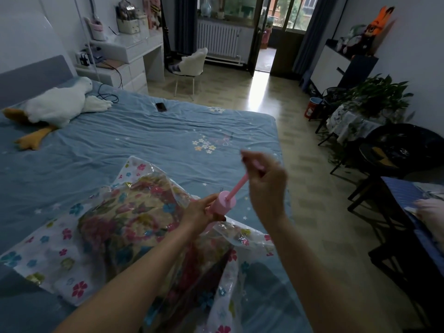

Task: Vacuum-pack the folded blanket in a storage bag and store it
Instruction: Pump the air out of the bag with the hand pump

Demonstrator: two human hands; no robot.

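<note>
A clear storage bag (55,255) printed with small flowers lies on the blue bed sheet (134,140). Inside it is the folded floral blanket (129,227). A pink hand pump (225,203) stands on the bag near its right side. My left hand (200,213) grips the pump's cylinder. My right hand (265,182) is closed on the pump's handle, with the pink rod (237,183) drawn out and slanting up to the right. The pump's base and the bag's valve are hidden behind my left hand.
A white plush goose (57,106) and a dark phone (161,107) lie farther up the bed. White desk (134,51) and chair (192,63) stand beyond. Plants (374,94) and black chairs (396,150) line the right side across the floor.
</note>
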